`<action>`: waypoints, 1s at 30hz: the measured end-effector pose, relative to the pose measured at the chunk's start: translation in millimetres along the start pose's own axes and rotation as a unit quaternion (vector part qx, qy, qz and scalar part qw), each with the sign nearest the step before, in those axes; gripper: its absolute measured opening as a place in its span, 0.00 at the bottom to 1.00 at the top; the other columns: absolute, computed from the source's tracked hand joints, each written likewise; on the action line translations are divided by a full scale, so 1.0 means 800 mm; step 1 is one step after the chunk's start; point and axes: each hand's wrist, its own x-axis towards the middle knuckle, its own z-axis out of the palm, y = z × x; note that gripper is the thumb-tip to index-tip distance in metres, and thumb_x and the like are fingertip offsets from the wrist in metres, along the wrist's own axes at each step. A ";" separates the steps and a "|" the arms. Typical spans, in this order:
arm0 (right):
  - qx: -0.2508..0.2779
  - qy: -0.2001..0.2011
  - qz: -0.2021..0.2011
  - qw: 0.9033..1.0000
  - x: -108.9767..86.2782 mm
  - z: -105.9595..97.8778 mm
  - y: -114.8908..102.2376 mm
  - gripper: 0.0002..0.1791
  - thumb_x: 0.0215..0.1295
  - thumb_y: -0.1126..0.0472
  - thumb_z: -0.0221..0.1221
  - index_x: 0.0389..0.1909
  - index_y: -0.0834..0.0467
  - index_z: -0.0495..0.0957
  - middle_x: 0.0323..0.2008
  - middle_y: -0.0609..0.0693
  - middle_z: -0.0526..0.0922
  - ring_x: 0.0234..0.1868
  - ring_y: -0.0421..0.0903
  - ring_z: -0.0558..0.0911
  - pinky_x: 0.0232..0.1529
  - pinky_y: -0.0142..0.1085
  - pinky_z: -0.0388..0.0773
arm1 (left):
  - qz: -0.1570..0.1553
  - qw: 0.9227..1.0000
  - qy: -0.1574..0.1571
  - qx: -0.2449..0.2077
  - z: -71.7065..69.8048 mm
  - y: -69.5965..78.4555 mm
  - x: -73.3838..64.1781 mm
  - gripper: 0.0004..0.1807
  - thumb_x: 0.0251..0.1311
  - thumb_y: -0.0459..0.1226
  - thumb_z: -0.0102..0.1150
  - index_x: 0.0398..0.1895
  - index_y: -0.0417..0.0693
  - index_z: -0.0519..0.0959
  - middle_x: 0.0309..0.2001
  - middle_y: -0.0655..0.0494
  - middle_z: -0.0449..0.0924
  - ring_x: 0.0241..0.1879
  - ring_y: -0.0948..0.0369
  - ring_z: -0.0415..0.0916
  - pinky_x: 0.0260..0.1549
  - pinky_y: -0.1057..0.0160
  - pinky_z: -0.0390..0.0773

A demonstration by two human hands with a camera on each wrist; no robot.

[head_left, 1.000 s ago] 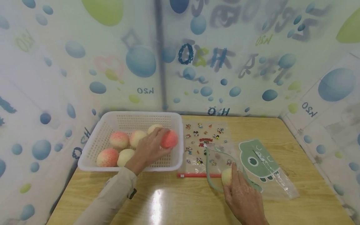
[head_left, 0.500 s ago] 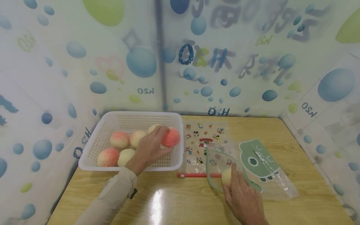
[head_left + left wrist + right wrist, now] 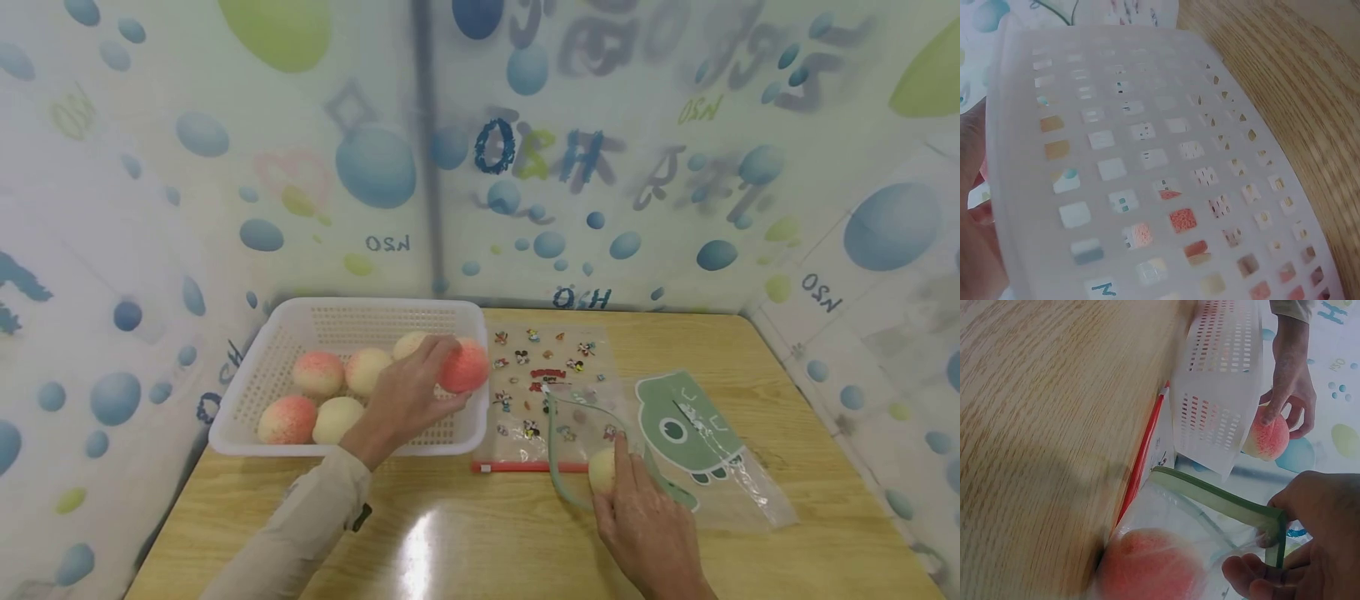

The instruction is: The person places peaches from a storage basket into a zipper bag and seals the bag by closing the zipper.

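My left hand (image 3: pixel 408 396) grips a red-pink peach (image 3: pixel 467 367) over the right end of the white basket (image 3: pixel 262 449). From the side, in the right wrist view, this peach (image 3: pixel 1270 439) sits at the basket's rim under curled fingers. My right hand (image 3: pixel 651 523) holds a clear zip bag with a green edge (image 3: pixel 555 454) by its mouth, thumb and fingers around the green strip (image 3: pixel 1229 505). Inside that bag lies another peach (image 3: pixel 1147 565), pale on the side seen from above. In the left wrist view the basket wall (image 3: pixel 1022 169) hides most of the left hand (image 3: pixel 975 250).
Several peaches (image 3: pixel 288 419) lie in the basket. A clear bag with cartoon prints and a red slider (image 3: pixel 525 467) lies flat between basket and green bag. The green bag carries a dinosaur print (image 3: pixel 686 429). Patterned curtains (image 3: pixel 547 242) stand behind the wooden table (image 3: pixel 480 542).
The left hand and its peach have moved a little to the right, toward the basket's right rim. My right hand and the green-edged bag have stayed nearly still.
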 end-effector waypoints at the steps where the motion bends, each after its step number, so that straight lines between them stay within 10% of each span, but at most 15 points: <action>1: 0.001 0.003 -0.001 1.000 0.000 0.000 0.000 0.41 0.65 0.57 0.62 0.73 0.71 0.59 0.39 0.59 0.77 0.24 0.46 0.73 0.16 0.40 0.73 | 0.003 1.000 0.001 0.000 0.000 0.000 0.000 0.37 0.52 0.44 0.75 0.63 0.44 0.69 0.55 0.48 0.76 0.32 0.58 0.77 0.29 0.60 0.82; 30: 0.000 0.023 -0.001 1.000 -0.003 0.004 -0.002 0.41 0.63 0.59 0.63 0.72 0.72 0.59 0.39 0.61 0.78 0.22 0.46 0.72 0.15 0.37 0.72 | 0.026 0.999 0.026 0.009 0.008 0.030 0.005 0.32 0.49 0.46 0.76 0.58 0.45 0.77 0.60 0.48 0.77 0.49 0.53 0.81 0.46 0.56 0.82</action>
